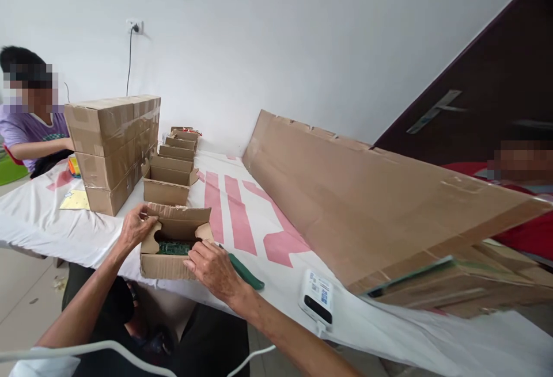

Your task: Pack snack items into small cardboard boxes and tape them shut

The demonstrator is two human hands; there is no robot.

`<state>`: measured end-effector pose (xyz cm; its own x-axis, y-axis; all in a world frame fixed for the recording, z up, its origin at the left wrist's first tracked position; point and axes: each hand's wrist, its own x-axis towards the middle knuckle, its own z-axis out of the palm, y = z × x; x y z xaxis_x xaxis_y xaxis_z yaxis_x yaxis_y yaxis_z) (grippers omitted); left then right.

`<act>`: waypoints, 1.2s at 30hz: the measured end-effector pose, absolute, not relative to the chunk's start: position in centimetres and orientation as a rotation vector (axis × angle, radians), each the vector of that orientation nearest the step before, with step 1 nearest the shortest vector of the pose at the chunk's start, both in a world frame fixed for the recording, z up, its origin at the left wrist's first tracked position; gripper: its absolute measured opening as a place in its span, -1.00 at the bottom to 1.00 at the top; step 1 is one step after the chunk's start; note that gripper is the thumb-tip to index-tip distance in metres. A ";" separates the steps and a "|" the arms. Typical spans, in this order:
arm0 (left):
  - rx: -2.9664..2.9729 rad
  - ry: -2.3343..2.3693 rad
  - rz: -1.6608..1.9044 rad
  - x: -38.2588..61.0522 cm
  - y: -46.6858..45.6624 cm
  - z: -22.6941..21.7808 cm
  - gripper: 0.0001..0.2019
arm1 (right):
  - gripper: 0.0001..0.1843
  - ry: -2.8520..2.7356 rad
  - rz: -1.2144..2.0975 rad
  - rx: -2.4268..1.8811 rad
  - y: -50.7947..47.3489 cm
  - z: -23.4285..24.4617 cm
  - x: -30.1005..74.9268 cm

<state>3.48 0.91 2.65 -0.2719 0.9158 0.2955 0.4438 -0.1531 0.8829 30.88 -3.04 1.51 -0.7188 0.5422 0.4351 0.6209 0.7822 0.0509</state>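
Observation:
A small open cardboard box (166, 266) sits at the table's near edge, in front of me. Its back lid stands up and its side flaps lean inward. Green circuit boards (175, 248) lie inside. My left hand (137, 227) is closed on the left back corner, with thumb and fingers at the flap. On the right side, my right hand (212, 266) grips the box's wall, fingers bent over the front right edge. A green-handled tool (246, 273) lies just beyond my right hand, its tip partly hidden.
Several open cardboard boxes (166, 181) run back in a row. Left of them rises a stack of taped cartons (116, 147). A long cardboard panel (367, 210) slants along the right. A white device (317, 296) with a cable lies nearby. Two other people sit at either side.

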 end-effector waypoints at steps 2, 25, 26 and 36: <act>1.692 1.729 1.496 3.5 -0.4 3.0 -0.59 | -0.82 -2.597 -0.236 -0.867 -2.9 1.9 31.0; 2.006 1.342 0.908 1.7 -3.6 1.2 0.36 | -0.77 -3.106 0.306 -1.297 3.4 4.6 24.5; 2.006 1.343 0.908 1.7 -3.5 1.2 0.35 | -0.77 -3.106 0.303 -1.296 3.3 4.7 24.5; 1.973 1.368 0.898 1.5 -2.8 1.7 0.24 | -0.72 -2.878 0.313 -1.262 2.0 10.5 29.5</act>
<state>1.46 -2.78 1.69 0.2513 0.9463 0.2035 0.5633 -0.3140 0.7642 29.52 2.00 10.47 -0.6804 0.7267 -0.0943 0.7300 0.6610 -0.1738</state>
